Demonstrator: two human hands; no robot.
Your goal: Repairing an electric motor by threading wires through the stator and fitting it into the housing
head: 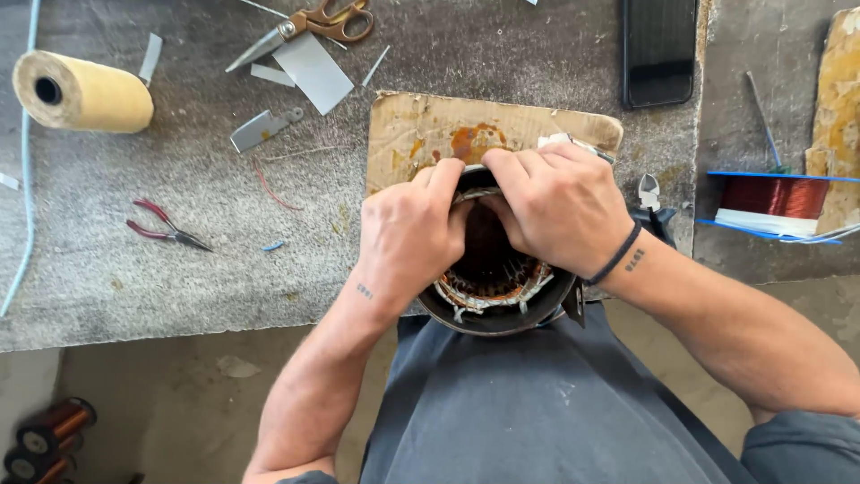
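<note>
I see both hands working at a round motor stator that sits at the near edge of the workbench, partly on a stained wooden board and just against my dark shirt. Its housing is a dark ring with copper windings and pale insulation strips showing inside. The bore opens upward toward my camera, so its long axis runs nearly straight up, tilted a little toward me. My left hand curls over the far left rim, fingers bent tight and pressed down into the opening; my right hand curls over the far right rim the same way, fingertips tucked inside beside the left ones. I cannot tell what the fingertips pinch inside. A black band circles the right wrist. At far left lies a cream-coloured roll of tape or cord on its side, core hole facing left. Scissors with orange-brown handles lie at the top, with grey paper slips beside them. Red-handled pliers lie left of the board. A dark phone lies at top right. A spool of copper wire with blue flanges sits at right.
</note>
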